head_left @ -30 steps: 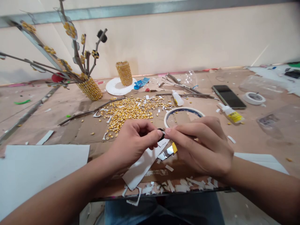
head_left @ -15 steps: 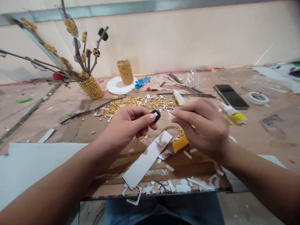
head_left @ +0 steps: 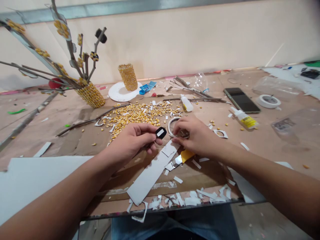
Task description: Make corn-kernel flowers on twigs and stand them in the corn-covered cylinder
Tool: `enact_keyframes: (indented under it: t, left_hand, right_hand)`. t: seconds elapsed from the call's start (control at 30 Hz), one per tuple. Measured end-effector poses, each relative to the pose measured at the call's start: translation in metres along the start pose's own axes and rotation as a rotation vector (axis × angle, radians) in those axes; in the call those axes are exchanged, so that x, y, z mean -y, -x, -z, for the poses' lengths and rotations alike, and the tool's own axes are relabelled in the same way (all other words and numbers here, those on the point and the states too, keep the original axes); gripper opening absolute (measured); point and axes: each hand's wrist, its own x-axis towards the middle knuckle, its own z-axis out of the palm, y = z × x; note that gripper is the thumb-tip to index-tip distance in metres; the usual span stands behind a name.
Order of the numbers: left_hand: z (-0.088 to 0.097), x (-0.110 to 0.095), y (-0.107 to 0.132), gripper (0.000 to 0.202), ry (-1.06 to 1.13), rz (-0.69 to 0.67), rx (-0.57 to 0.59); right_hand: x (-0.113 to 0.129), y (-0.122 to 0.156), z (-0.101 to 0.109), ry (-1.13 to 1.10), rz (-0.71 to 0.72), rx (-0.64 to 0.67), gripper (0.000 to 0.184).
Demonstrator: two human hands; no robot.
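Between the thumb and fingers of my left hand (head_left: 140,140) is a small black rounded piece (head_left: 164,135) with a short white strip (head_left: 160,132) on its face. My right hand (head_left: 193,135) has its fingertips closed on a white tape roll (head_left: 170,125), partly covering it. Below the hands lies a long white cardboard strip (head_left: 150,176), with a small white piece on its upper end. A yellow utility knife (head_left: 187,155) rests beside that strip, its blade out, just under my right hand.
Corn kernels (head_left: 136,115) lie in a heap behind my left hand. Branches stand in a kernel-covered pot (head_left: 91,95) at left; a similar pot (head_left: 128,77) stands near a white disc (head_left: 117,93). Glue bottles (head_left: 187,103), a phone (head_left: 242,100) and white scraps (head_left: 192,200) lie around.
My right hand has come down and left from beside the black piece onto the tape roll. My left hand still holds the black piece, now with its white strip facing up. The view shifted slightly.
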Motion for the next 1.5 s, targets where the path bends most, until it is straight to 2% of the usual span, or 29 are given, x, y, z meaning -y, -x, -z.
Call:
enact_keyframes:
  t: [0.07,0.17,0.23,0.3,0.43,0.53,0.63,0.77,0.93,1.17,1.37,1.5]
  left_hand:
    - [-0.001,-0.001,0.002,0.015,-0.003,0.03,0.007]
    - [-0.003,-0.003,0.004,0.014,-0.025,0.058,0.023]
    - [-0.003,-0.004,0.005,0.012,-0.067,0.054,0.042]
    - [-0.003,-0.004,0.006,0.011,-0.135,0.033,0.057]
    - [-0.003,-0.004,0.008,0.016,-0.246,0.028,0.074]
    - [-0.005,-0.004,0.009,0.021,-0.326,0.005,0.064]
    - [-0.006,-0.006,0.01,0.023,-0.424,-0.035,0.031]
    - [-0.008,-0.008,0.013,0.023,-0.543,-0.095,-0.011]
    - [-0.011,-0.003,0.016,0.021,-0.512,-0.032,-0.013]
    - [-0.011,0.001,0.016,0.016,-0.475,-0.116,0.064]
    - [-0.013,0.004,0.015,0.013,-0.441,-0.114,0.061]
    - [-0.015,0.004,0.016,0.013,-0.425,-0.102,0.059]
  right_hand:
    - [0.003,0.003,0.013,-0.003,0.093,0.07,0.013]
    - [0.011,0.01,0.028,-0.002,0.155,0.396,0.022]
    - [0.017,0.014,0.029,0.097,0.16,0.487,0.016]
    - [0.022,0.015,0.027,0.184,0.162,0.483,0.008]
    - [0.023,0.015,0.023,0.232,0.135,0.467,0.009]
    - [0.02,0.014,0.023,0.224,0.2,0.463,0.004]
    - [0.018,0.011,0.027,0.257,0.262,0.405,0.01]
    - [0.019,0.009,0.036,0.268,0.225,0.357,0.015]
    - [0.027,0.012,0.04,0.163,0.13,0.291,0.033]
    - [0.041,0.019,0.019,-0.118,0.017,0.322,0.037]
    - [0.041,0.019,0.009,-0.305,-0.089,0.319,0.042]
    - [0.04,0.018,0.007,-0.404,-0.143,0.367,0.041]
